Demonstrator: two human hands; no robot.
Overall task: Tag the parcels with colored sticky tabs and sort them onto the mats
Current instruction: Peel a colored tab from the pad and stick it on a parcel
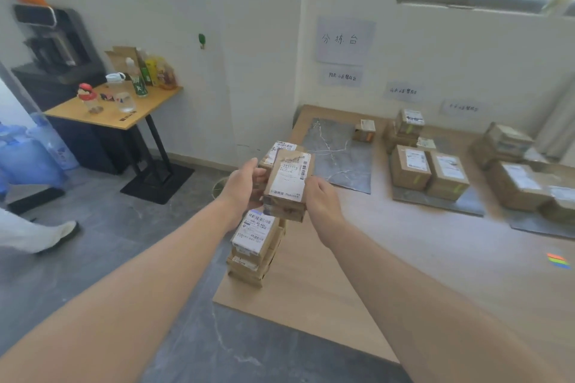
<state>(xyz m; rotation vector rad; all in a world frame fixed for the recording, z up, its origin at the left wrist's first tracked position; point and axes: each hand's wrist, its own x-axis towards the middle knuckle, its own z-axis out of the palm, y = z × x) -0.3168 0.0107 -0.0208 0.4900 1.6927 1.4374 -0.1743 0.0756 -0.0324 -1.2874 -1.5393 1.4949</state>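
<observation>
— What is the person holding?
— A small brown parcel (287, 183) with a white label. The left hand (244, 185) is gripping one side and the right hand (320, 199) the other. The fingers (259, 176) are pressing against the box, so it is staying up in the air above the desk (373, 258).
— What is sitting under it?
— A stack of parcels (256, 246) is standing at the desk's near left edge. A pack of colored sticky tabs (558, 260) is lying far off to the right.
— And farther back?
— A gray mat (339, 162) is carrying one little box (364, 130) at its far corner. Beside it, a second mat (463, 200) is holding several tagged boxes (429, 171). More boxes (522, 177) are sitting on the far right.
</observation>
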